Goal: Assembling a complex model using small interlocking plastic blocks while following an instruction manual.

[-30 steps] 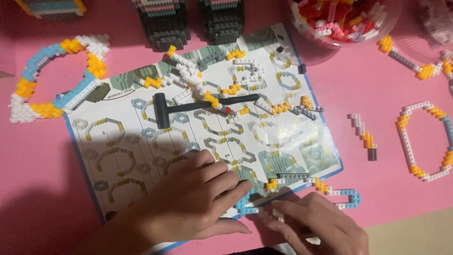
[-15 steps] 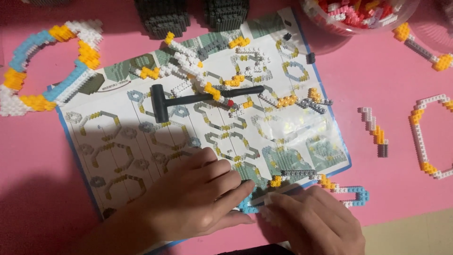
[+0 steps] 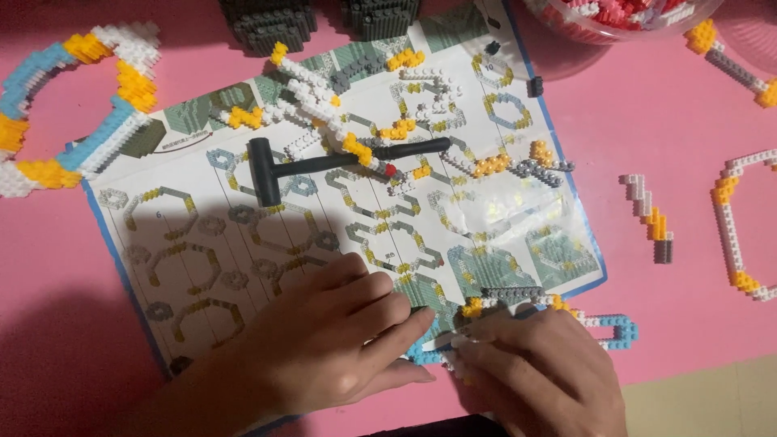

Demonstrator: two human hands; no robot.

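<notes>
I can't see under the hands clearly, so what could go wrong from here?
Pressing could snap the thin blue and white brick chain that both hands, left and right, pinch at the instruction sheet's lower edge. The loose yellow and grey strip nearby could be knocked if the sheet shifts.

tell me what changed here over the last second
The right hand slid leftward until its fingertips met the left hand over the blue and white brick strip at the lower edge of the paper instruction sheet. The left hand stayed flat on the sheet. The small black plastic hammer and the loose brick pieces did not move.
</notes>
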